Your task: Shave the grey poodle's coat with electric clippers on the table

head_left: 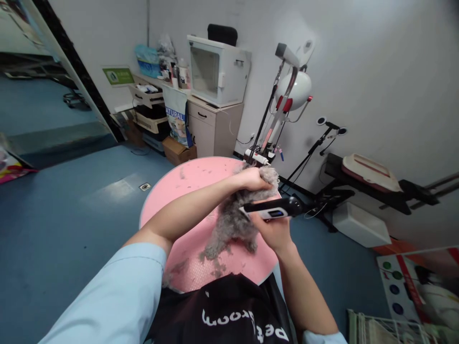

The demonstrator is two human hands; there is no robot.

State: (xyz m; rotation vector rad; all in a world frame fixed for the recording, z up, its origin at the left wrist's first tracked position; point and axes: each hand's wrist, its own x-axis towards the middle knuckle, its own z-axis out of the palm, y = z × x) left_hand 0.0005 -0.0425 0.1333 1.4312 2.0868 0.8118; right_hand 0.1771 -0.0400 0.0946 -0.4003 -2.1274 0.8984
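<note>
A small grey curly-haired dog [233, 220] stands on a round pink grooming table [161, 205]. My left hand [254, 179] reaches across it, closed on the lighter curly fur at its upper end; I cannot make out exactly which part of the body it grips. In my right hand [275, 233] is a black and white hair clipper [270, 209] with a small display on its side. The clipper's head points left and meets the fur on the dog's side, just below my left hand. Tufts of cut grey hair [217, 267] lie on the table around the paws.
Behind the table stand a white dryer on a stand [294, 91] and a lamp stand [308, 155]. A cabinet [202, 122] with a white glass-fronted box [220, 71] is at the back. To the right, a black rack [366, 184] carries a beige litter tray [371, 172].
</note>
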